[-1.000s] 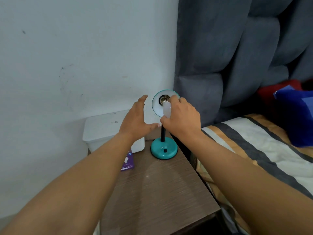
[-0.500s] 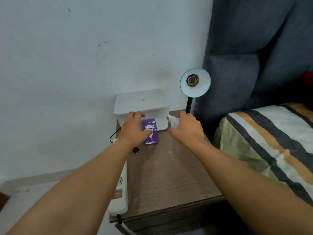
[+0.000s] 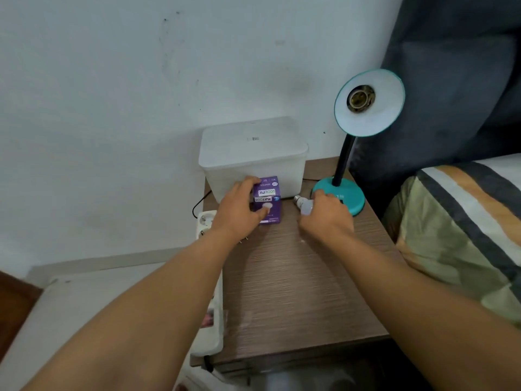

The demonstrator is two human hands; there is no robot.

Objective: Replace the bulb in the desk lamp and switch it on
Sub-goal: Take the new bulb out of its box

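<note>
A teal desk lamp [image 3: 339, 194] stands at the back right of the wooden bedside table [image 3: 296, 292]. Its shade [image 3: 369, 104] faces me and the socket [image 3: 361, 97] in it holds no bulb. My right hand [image 3: 327, 218] is low over the table beside the lamp base, shut on a white bulb [image 3: 304, 206] whose metal screw end points left. My left hand [image 3: 239, 211] grips a small purple bulb box [image 3: 267, 198] that stands in front of a white container.
A white lidded plastic container [image 3: 253, 156] sits against the wall behind the box. A white power strip [image 3: 208, 277] lies along the table's left edge, with a black cord behind it. A bed with a striped cover [image 3: 462, 221] is on the right, below a dark padded headboard.
My right hand brought the bulb from the lamp socket down to the table. My left hand dropped from beside the shade onto the purple box. The view shifted left and downward.
</note>
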